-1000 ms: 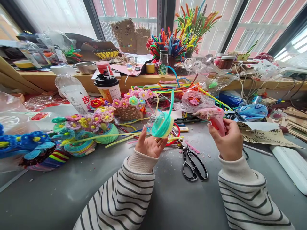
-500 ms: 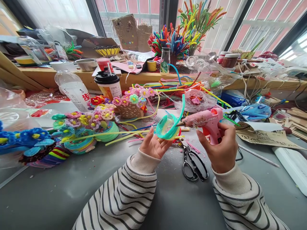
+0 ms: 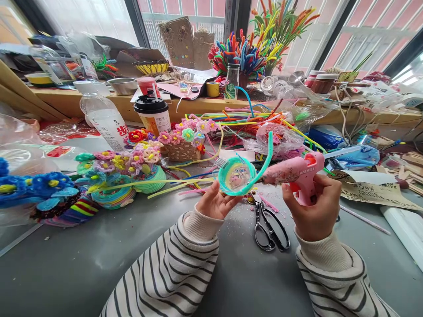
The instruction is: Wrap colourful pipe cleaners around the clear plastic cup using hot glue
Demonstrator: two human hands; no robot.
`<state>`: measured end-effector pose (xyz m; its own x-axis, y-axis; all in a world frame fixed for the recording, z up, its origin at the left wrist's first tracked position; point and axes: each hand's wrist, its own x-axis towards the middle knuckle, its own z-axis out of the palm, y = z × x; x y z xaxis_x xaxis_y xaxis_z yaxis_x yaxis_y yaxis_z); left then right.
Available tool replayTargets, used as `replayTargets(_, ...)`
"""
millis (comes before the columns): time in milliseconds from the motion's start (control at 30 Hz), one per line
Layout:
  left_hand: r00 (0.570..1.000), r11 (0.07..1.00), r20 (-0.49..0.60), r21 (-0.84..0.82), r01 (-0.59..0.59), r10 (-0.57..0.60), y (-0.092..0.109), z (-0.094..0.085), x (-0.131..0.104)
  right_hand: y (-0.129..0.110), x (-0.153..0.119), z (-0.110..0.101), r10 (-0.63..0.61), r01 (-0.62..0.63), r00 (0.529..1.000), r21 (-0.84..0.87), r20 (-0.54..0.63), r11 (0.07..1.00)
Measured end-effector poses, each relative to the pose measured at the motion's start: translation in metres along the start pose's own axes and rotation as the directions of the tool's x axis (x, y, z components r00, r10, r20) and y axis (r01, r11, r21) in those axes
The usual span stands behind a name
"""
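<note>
My left hand (image 3: 214, 203) is closed round the lower side of a clear plastic cup (image 3: 238, 177), whose open end faces me. Turquoise pipe cleaner (image 3: 224, 182) is wound about the cup, and its loose end curves up on the right. In my right hand (image 3: 315, 213) is a pink hot glue gun (image 3: 294, 171), gripped by the handle with fingers near the trigger. Its nozzle points left, right at the cup's lower right edge; whether it touches is hard to tell. Black-handled scissors (image 3: 271, 229) lie on the table below.
Pipe cleaner flower baskets (image 3: 150, 178) line the left side. Behind stand a coffee cup (image 3: 153, 114), a water bottle (image 3: 105, 119) and a pile of loose pipe cleaners (image 3: 231, 119). Brown printed paper (image 3: 366, 187) and a white case (image 3: 405, 233) lie on the right.
My left hand has turned the cup so its open end faces me more, and the loose pipe cleaner end swung right. The glue gun has shifted right and slightly down in view.
</note>
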<state>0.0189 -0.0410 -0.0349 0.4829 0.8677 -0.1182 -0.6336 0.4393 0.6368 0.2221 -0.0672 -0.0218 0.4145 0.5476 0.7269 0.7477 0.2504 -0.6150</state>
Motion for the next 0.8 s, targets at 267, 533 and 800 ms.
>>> replayTargets(267,0.998,1.000,0.063,0.017,0.012,-0.013,0.004,0.004,-0.004,0.008,-0.001,0.000,-0.024,0.025,0.999,0.031,-0.030,0.999)
replayTargets(533,0.997,0.999,0.076,-0.024,0.037,-0.035,0.006,0.005,-0.006,0.007,0.000,-0.001,-0.052,0.054,0.996,0.021,-0.067,0.998)
replayTargets(800,0.991,0.999,0.126,-0.020,0.042,-0.039,0.007,-0.001,-0.006,0.019,-0.001,0.002,-0.063,0.073,0.993,0.096,-0.104,0.993)
